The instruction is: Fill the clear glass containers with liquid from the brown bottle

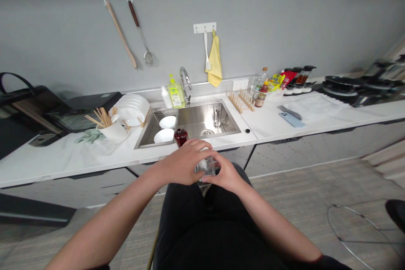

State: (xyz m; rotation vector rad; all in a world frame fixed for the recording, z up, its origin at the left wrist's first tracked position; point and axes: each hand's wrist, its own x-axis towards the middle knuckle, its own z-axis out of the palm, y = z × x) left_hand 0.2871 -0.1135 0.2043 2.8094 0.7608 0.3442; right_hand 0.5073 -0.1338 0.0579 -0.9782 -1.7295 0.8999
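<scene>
My left hand (190, 158) and my right hand (224, 171) meet above my lap, in front of the counter's edge. Between them is a small clear container (207, 165), and the fingers of both hands curl around it. Its exact kind is hard to tell, as the fingers cover much of it. Just beyond my left hand, a dark reddish-brown bottle (181, 136) stands upright at the front rim of the sink. My left hand hides its lower part.
The steel sink (193, 117) holds two white bowls (167, 122) at its left. Beside the tap (186, 84) is a green pump bottle (176, 93). Plates (134, 103) and a white chopstick holder (114, 130) stand left; a wooden rack (242, 100), jar (260, 100) and phone (291, 119) lie right.
</scene>
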